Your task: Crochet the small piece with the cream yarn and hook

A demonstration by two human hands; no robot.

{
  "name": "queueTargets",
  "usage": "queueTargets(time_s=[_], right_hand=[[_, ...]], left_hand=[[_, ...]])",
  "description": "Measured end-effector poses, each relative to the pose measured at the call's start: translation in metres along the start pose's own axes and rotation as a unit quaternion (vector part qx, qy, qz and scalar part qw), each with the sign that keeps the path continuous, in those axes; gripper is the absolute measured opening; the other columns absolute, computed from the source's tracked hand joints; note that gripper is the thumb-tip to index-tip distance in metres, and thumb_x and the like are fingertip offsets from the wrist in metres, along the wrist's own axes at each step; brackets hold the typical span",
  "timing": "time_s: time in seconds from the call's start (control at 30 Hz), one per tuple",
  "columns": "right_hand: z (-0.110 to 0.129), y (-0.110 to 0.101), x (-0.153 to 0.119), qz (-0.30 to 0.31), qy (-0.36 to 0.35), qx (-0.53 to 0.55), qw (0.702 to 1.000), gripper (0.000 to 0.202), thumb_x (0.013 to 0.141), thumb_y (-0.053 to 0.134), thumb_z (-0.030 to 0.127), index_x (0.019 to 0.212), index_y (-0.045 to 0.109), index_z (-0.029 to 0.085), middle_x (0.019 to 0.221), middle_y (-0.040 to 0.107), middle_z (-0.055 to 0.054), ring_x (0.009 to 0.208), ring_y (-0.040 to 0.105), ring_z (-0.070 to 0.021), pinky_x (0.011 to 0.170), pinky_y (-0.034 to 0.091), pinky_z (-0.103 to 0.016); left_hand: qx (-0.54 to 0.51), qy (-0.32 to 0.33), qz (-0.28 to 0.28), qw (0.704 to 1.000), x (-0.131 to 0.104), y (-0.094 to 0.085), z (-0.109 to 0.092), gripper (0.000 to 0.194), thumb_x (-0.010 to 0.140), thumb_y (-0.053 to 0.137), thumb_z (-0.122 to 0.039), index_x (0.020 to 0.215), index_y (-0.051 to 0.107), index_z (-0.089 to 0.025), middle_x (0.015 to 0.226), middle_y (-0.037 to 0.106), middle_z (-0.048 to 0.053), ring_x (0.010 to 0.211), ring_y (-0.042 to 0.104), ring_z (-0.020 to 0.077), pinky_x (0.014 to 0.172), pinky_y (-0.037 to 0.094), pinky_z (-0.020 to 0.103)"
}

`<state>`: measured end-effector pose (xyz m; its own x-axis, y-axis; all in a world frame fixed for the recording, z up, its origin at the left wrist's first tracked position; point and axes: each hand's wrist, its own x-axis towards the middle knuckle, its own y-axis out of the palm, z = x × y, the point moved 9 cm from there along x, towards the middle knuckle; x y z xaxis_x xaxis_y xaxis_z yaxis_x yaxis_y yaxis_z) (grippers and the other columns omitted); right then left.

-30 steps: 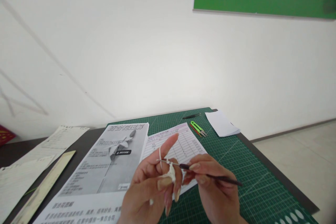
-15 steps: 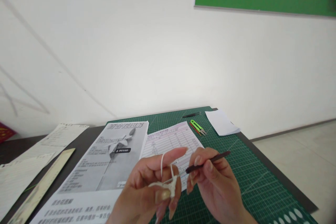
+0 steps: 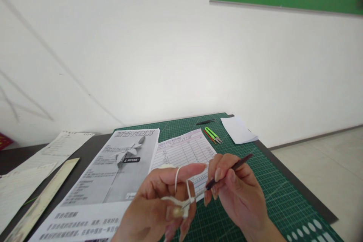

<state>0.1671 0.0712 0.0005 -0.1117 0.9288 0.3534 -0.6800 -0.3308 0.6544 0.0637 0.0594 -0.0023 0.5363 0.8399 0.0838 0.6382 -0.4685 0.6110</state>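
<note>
My left hand [image 3: 159, 196] pinches a small piece of white crochet work [image 3: 185, 208] between thumb and fingers. White yarn [image 3: 176, 179] loops over its raised index finger and runs down to the piece. In my right hand [image 3: 238, 193] is a crochet hook [image 3: 241, 162] with a dark brown handle, held like a pencil. The hook's thin metal shaft points left and meets the white stitches at my left fingertips. Its very tip is hidden among yarn and fingers.
Under my hands lies a green cutting mat [image 3: 283, 193] with a printed chart sheet [image 3: 184, 147]. A printed flower booklet [image 3: 119, 170] and a ruler [image 3: 45, 196] are left. Green thread snips [image 3: 212, 133], dark tweezers [image 3: 205, 122] and white paper [image 3: 238, 129] lie towards the wall.
My right hand and the hook have shifted slightly right, showing more shaft beside the crochet piece. My left hand keeps its pinch, the piece turned a little. The camera view has shifted slightly.
</note>
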Motion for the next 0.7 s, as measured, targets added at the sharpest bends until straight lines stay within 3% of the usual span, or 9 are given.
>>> queueTargets(time_s=[0.7], right_hand=[[0.037, 0.006, -0.008, 0.054, -0.121, -0.174, 0.976, 0.015, 0.088, 0.060, 0.028, 0.084, 0.072, 0.020, 0.066, 0.063, -0.004, 0.065, 0.058, -0.0184, 0.056, 0.048, -0.031]], left_hand=[[-0.007, -0.001, 0.028, 1.000, 0.000, 0.005, -0.002, 0.043, 0.069, 0.071, -0.020, 0.112, 0.072, -0.018, 0.041, 0.036, -0.007, 0.037, 0.032, 0.0056, 0.038, 0.031, 0.017]])
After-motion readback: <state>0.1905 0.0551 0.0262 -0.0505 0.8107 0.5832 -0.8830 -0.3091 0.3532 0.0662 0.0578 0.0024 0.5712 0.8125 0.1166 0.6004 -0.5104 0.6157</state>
